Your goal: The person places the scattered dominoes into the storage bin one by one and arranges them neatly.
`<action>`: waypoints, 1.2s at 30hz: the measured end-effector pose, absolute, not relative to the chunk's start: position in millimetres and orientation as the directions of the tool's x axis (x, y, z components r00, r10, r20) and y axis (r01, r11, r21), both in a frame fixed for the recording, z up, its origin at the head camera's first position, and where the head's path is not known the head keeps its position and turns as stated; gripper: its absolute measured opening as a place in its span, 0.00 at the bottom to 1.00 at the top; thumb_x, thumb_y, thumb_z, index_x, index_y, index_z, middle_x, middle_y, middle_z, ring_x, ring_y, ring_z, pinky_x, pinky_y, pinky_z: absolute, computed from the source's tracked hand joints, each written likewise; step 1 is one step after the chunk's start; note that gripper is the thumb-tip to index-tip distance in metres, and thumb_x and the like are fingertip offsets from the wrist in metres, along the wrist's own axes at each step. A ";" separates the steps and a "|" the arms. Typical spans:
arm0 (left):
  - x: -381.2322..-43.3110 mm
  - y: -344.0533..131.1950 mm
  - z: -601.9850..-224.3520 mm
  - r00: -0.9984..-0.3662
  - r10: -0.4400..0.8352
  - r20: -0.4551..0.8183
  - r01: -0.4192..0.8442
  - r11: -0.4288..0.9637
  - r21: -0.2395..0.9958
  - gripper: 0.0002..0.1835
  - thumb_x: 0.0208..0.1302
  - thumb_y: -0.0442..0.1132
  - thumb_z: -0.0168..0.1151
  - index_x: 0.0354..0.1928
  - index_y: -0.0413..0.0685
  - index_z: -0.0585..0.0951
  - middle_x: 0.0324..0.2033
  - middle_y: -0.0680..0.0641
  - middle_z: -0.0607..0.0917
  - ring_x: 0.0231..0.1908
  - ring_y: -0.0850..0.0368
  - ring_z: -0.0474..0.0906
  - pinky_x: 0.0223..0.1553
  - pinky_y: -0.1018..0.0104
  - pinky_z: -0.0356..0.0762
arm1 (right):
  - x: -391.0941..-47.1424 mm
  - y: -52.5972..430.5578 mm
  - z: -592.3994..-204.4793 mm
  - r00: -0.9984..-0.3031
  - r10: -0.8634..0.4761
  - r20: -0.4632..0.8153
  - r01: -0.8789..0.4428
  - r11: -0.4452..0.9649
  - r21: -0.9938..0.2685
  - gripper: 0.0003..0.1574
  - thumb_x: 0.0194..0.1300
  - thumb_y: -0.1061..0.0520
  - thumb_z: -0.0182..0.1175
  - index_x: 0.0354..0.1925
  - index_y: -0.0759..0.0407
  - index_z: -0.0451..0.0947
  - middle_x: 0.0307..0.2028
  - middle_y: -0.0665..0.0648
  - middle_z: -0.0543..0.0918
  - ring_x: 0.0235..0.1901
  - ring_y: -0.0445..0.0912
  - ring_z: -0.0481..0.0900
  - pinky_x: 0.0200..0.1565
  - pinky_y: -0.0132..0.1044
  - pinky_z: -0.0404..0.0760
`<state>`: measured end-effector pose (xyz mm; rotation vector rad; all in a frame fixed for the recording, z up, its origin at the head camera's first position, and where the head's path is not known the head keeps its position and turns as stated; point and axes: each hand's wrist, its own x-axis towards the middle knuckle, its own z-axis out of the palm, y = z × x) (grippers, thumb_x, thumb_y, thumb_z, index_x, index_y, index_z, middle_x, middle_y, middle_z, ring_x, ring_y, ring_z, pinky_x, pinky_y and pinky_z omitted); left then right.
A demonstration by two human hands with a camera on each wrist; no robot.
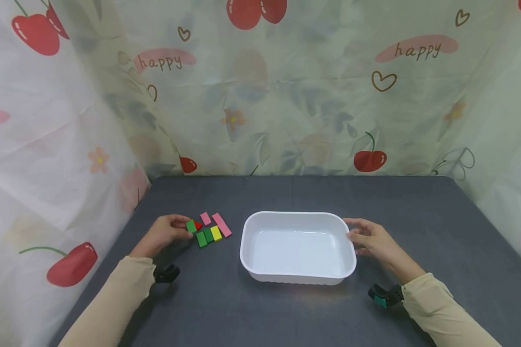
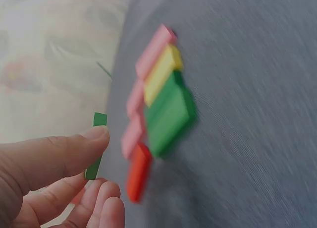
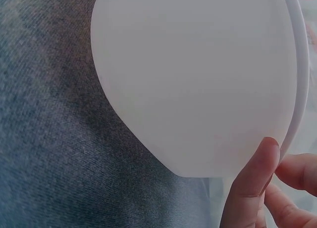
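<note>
My left hand pinches a small green block between thumb and fingers, at the left of the table. Just past it on the cloth lies a group of blocks: a red block, two green ones, a yellow block, a short pink block and a longer pink strip. They look blurred in the left wrist view. To their right stands a white rectangular plastic basin with nothing inside. My right hand holds the basin's right rim, its thumb against the outer wall.
A dark grey cloth covers the table. Behind and at both sides hangs a pale curtain printed with cherries, hearts and flowers. Each wrist wears a black camera strap below a beige sleeve.
</note>
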<state>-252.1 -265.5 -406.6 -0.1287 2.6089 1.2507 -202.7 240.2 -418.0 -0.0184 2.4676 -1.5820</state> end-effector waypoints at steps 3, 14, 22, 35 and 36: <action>-253.1 -257.8 -398.2 -0.972 0.051 -0.230 -0.149 0.626 0.766 0.30 0.60 0.40 0.68 0.63 0.41 0.72 0.55 0.36 0.77 0.53 0.45 0.73 0.56 0.48 0.72 | -202.5 239.9 -416.8 -0.977 -0.122 -0.172 0.107 0.419 -0.902 0.35 0.68 0.56 0.59 0.69 0.64 0.61 0.45 0.64 0.78 0.47 0.53 0.82 0.42 0.45 0.84; -247.9 -203.5 -363.6 -0.974 0.131 -0.184 -0.077 0.571 0.817 0.28 0.58 0.36 0.69 0.61 0.44 0.73 0.51 0.40 0.79 0.51 0.48 0.75 0.52 0.57 0.78 | -200.5 239.1 -416.9 -0.976 -0.112 -0.185 0.122 0.421 -0.899 0.35 0.68 0.55 0.59 0.69 0.63 0.61 0.47 0.65 0.78 0.49 0.55 0.81 0.43 0.46 0.83; -238.9 -164.0 -352.7 -0.968 0.213 -0.131 0.004 0.537 0.844 0.27 0.55 0.33 0.71 0.59 0.43 0.76 0.47 0.42 0.80 0.47 0.50 0.77 0.46 0.63 0.80 | -203.3 239.3 -417.5 -0.976 -0.113 -0.184 0.117 0.437 -0.892 0.36 0.68 0.53 0.59 0.69 0.63 0.62 0.48 0.66 0.78 0.49 0.55 0.81 0.43 0.46 0.84; -220.7 -108.1 -361.3 -0.948 0.299 -0.107 0.025 0.406 0.914 0.26 0.51 0.30 0.73 0.55 0.44 0.79 0.43 0.45 0.82 0.43 0.53 0.77 0.46 0.65 0.80 | -203.4 238.6 -417.0 -0.977 -0.111 -0.184 0.116 0.448 -0.886 0.36 0.68 0.53 0.59 0.69 0.64 0.62 0.50 0.67 0.77 0.48 0.52 0.81 0.43 0.45 0.84; -219.9 -104.4 -363.1 -0.948 0.302 -0.104 0.029 0.408 0.913 0.26 0.51 0.31 0.73 0.55 0.44 0.79 0.43 0.45 0.82 0.43 0.54 0.77 0.46 0.65 0.80 | -203.5 238.8 -417.3 -0.977 -0.113 -0.179 0.111 0.450 -0.886 0.36 0.68 0.53 0.59 0.69 0.64 0.62 0.49 0.67 0.77 0.47 0.52 0.81 0.42 0.44 0.84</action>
